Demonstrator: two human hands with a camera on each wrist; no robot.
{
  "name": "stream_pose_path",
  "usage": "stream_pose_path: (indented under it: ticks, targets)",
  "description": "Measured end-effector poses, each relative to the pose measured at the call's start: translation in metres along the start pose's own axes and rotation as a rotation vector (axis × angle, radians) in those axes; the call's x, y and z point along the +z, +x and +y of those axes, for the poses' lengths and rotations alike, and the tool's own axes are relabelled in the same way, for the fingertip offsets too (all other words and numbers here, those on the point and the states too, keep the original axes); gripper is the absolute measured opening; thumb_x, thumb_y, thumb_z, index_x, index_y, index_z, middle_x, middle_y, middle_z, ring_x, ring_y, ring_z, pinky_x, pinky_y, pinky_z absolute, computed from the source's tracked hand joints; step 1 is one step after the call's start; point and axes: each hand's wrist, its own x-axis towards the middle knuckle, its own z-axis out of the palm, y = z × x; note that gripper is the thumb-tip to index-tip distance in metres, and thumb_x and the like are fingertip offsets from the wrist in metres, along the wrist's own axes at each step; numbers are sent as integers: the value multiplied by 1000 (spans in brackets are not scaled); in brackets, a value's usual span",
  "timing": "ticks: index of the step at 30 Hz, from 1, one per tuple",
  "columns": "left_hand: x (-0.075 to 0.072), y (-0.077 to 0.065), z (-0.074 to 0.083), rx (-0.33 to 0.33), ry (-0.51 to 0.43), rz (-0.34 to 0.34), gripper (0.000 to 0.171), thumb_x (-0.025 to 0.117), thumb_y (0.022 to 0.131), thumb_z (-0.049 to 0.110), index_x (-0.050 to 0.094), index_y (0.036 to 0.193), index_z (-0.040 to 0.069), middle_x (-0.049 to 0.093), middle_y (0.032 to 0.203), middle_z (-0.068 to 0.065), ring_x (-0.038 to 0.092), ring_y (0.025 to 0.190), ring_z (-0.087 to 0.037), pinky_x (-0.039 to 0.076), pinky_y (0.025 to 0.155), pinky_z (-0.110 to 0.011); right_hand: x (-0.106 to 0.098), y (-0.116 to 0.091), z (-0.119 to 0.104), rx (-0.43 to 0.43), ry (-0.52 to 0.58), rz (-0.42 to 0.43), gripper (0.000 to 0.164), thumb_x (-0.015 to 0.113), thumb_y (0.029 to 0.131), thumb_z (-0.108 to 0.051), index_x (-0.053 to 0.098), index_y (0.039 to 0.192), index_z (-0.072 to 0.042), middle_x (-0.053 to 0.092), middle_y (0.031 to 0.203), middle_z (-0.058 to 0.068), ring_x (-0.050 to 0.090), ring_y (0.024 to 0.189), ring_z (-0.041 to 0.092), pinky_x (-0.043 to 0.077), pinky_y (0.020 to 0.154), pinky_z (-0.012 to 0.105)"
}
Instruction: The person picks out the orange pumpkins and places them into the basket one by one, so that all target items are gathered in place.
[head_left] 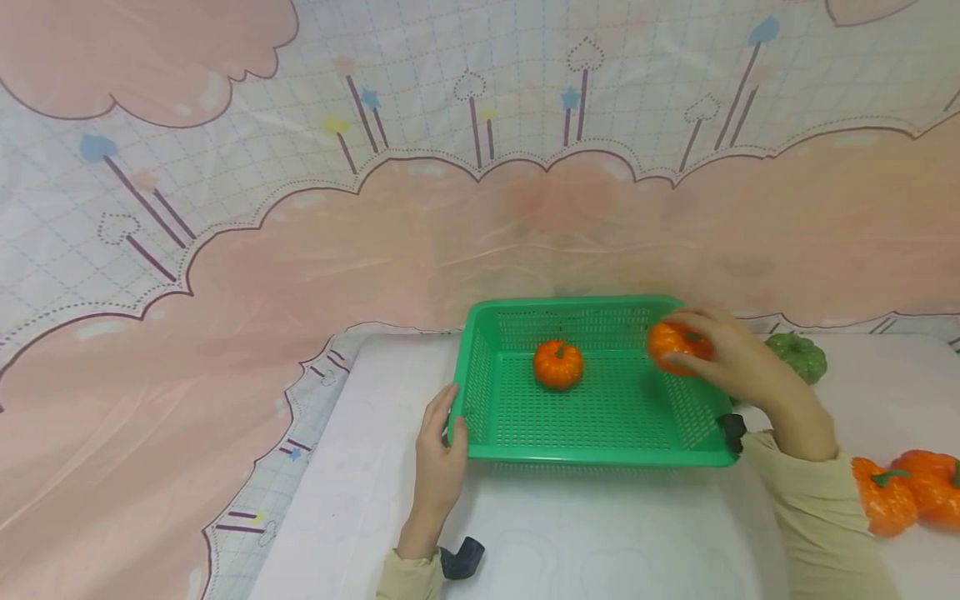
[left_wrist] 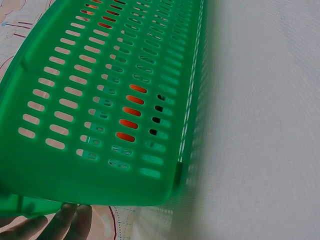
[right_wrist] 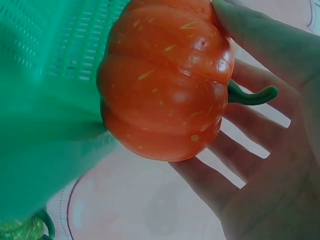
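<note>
Pumpkin (right_wrist: pixel 162 85), round, orange, likely light plastic, best side-gripped, in curled right hand (head_left: pixel 723 354); green plastic basket (head_left: pixel 600 457) in pinching left hand (head_left: pixel 440 462).

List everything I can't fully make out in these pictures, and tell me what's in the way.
Head view: the green pumpkin's lower left side, behind the right arm.
Head view: the far-right orange pumpkin, cut off by the right edge.
Left wrist view: whatever shows as orange patches, mostly hidden by the basket's slotted wall.
Left wrist view: most of the left hand, cut off by the bottom edge.
</note>
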Motion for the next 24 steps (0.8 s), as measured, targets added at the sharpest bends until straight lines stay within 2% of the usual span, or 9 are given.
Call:
stream_pose_path:
  ticks: [5, 12, 19, 24]
  targets:
    - [0, 0, 2, -3, 1, -4, 46, 46, 101, 1, 46, 147, 7, 41, 152, -12, 42, 140, -30, 44, 109, -40, 5, 4, 0, -11, 5, -5, 41, 76, 87, -15, 63, 122, 3, 57, 125, 23, 52, 113, 38, 47, 93, 56]
    - [0, 0, 3, -2, 9, -4, 47, 46, 100, 1, 46, 147, 6, 41, 152, -13, 42, 140, -31, 44, 109, -40, 12, 9, 0, 5, 7, -42, 41, 75, 89, -17, 63, 124, 2, 58, 124, 19, 54, 108, 32, 50, 90, 53]
    - [-1, 0, 2, 2, 15, -2, 46, 46, 101, 2, 46, 147, 7, 41, 153, -13, 43, 140, -31, 45, 109, -39, 17, 13, -1, 43, 41, -79, 45, 73, 91, -23, 61, 128, 0, 57, 128, 20, 54, 114, 36, 48, 96, 58]
    - [-1, 0, 2, -3, 6, -5, 46, 46, 101, 2, 47, 147, 7, 40, 153, -15, 42, 140, -31, 45, 109, -38, 21, 16, 0, 32, 39, -90, 46, 73, 91, -21, 61, 129, 1, 57, 129, 22, 54, 115, 39, 48, 96, 60]
